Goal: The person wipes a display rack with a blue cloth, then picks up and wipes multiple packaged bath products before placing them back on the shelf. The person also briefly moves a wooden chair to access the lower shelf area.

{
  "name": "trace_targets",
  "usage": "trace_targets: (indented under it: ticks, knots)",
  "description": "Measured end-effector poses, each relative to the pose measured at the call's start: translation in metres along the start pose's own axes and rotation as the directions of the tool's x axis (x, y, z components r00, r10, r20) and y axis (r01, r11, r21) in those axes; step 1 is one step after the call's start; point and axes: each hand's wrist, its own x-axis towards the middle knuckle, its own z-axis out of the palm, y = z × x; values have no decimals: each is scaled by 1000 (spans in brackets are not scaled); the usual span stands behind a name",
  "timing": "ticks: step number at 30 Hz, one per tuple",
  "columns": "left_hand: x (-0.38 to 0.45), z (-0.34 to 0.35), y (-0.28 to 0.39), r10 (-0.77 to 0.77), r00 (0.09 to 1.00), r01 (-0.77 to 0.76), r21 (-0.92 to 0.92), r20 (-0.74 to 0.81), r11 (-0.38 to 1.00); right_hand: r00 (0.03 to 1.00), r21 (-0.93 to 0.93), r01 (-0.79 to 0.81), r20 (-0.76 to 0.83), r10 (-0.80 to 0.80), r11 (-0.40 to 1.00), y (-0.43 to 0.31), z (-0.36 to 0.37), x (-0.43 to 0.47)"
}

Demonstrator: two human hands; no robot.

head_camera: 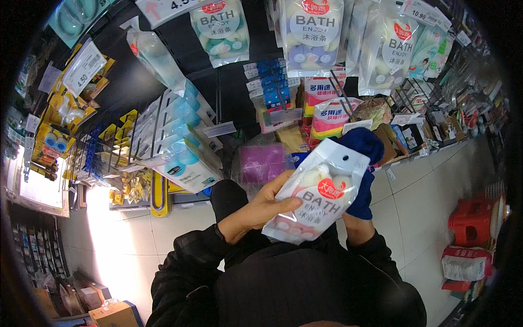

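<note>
My left hand (pixel 265 204) grips the left edge of a plastic packet of bath scrubbers (pixel 322 192), thumb on its front. The packet is tilted, with a white top that has a hang hole and pink and cream contents. A dark blue cloth (pixel 363 196) covers much of my right hand (pixel 359 227) behind the packet's right side; its fingers are hidden. More of the dark blue fabric bulges above the packet's upper right corner. Whether the right hand grips the cloth or wears it, I cannot tell.
Similar bath packets (pixel 312 36) hang from the dark shop rack ahead. Packs of multi-use cloths (pixel 331 118) and a purple packet (pixel 263 163) lie lower. Blue-and-white packs (pixel 184 163) jut out at left. Red goods (pixel 472 220) stand on the tiled floor at right; a cardboard box (pixel 114 314) is lower left.
</note>
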Motion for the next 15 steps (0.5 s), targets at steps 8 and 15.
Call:
trace_targets:
  ticks: [8,15]
  knots:
    - [12,-16,17,142,979,-94,294,-147,951,969,-114,-247,-14,247,962,29,5,13]
    - [19,-21,16,203,955,-183,111,-215,977,970,-313,-242,-48,239,919,38,-8,5]
